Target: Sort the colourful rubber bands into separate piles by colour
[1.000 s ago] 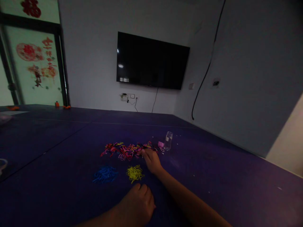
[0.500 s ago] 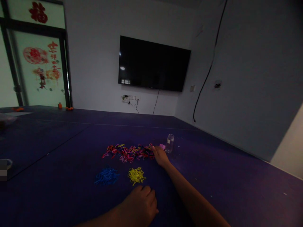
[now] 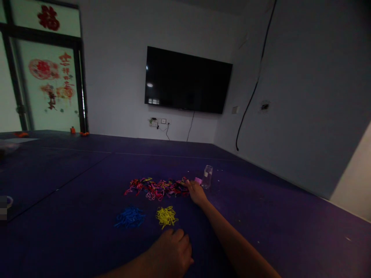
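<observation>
Bottle (image 3: 207, 180) label (image 3: 205, 174) seemingly illegible, 福 (image 3: 48, 18) above door (image 3: 34, 96)

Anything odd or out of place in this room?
Two things: the black cable hangs down the right wall with its lower end loose, and white specks lie scattered near the bottle, like litter.

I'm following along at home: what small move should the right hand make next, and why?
Probably pick a yellow loop out of the mixed pile and draw it to the yellow pile. The right hand is at the mixed pile's right end, yellow loops show among its red and pink ones, and the yellow pile lies apart, near the left hand.
</observation>
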Demonstrator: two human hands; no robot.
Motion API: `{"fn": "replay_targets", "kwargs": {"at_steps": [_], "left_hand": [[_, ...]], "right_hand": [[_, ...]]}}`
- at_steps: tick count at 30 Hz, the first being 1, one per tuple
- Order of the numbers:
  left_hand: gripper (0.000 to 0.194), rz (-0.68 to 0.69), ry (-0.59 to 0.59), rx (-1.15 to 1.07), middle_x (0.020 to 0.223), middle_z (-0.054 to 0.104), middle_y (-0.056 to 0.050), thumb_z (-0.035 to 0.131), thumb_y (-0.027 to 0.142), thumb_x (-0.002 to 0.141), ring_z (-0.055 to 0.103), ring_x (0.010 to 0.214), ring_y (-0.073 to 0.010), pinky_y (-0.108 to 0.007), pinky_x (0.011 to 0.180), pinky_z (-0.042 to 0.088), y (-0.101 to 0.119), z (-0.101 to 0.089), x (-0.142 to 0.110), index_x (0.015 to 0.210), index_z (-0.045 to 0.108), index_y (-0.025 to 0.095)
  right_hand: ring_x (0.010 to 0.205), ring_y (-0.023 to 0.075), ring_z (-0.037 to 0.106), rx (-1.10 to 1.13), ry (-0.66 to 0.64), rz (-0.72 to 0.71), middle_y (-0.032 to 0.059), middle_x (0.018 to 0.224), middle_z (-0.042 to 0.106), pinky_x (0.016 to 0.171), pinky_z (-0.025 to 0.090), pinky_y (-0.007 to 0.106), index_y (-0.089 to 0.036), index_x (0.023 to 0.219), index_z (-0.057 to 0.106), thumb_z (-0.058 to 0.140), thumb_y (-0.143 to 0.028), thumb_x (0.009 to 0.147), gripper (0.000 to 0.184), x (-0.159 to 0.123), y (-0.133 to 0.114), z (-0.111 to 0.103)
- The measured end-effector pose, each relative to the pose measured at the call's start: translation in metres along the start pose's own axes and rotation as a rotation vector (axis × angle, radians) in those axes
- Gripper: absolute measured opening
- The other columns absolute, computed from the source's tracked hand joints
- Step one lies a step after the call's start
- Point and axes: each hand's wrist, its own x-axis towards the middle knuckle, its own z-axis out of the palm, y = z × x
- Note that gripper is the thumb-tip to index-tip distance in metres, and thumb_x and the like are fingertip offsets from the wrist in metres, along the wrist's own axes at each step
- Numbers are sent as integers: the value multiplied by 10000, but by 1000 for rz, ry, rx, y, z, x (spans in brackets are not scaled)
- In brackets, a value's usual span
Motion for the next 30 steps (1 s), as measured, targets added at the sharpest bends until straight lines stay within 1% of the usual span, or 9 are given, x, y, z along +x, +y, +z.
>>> {"fn": "replay_targets", "kwargs": {"at_steps": [9, 16, 21, 24, 27, 30], "left_hand": [[226, -1, 10, 6, 946, 646, -70, 489, 339, 905, 553, 840, -191, -306, 598, 386, 0, -1, -1, 931, 584, 136], [237, 8, -6, -4, 976, 653, -60, 468, 334, 912, 553, 852, -194, -307, 605, 390, 0, -5, -1, 947, 590, 134], [224, 4, -8, -15, 973, 652, -68, 476, 318, 911, 549, 855, -194, -304, 611, 388, 1, -8, -2, 953, 587, 128], [212, -5, -7, -26, 963, 649, -68, 492, 315, 904, 545, 855, -190, -302, 620, 387, 2, -10, -2, 950, 584, 129], [209, -3, -21, -29, 965, 643, -62, 485, 313, 907, 542, 859, -188, -302, 617, 386, 2, -12, -2, 954, 577, 132], [209, -2, -30, -33, 956, 638, -55, 475, 314, 913, 541, 856, -187, -305, 607, 382, 2, -14, -2, 956, 573, 134]], "right_hand": [[862, 210, 632, 83, 12, 46, 131, 864, 692, 767, 426, 285, -143, 851, 692, 121, -590, 922, 729, 1, 0, -1], [907, 217, 628, 118, 2, 42, 139, 884, 692, 803, 423, 291, -134, 878, 704, 126, -607, 915, 747, 1, 0, -2], [934, 215, 619, 88, -17, 30, 138, 915, 689, 832, 414, 297, -138, 893, 707, 107, -576, 929, 743, 0, -1, -3], [966, 212, 606, 32, -23, 20, 135, 957, 683, 855, 404, 299, -142, 932, 699, 114, -533, 947, 704, 0, -4, -4], [993, 210, 593, -44, -79, -5, 128, 1015, 672, 875, 396, 302, -142, 1015, 674, 167, -482, 963, 613, -1, -8, -6], [1094, 212, 544, -102, -119, -32, 115, 1123, 641, 939, 362, 313, -158, 1097, 645, 222, -443, 966, 527, -2, -10, -5]]}}
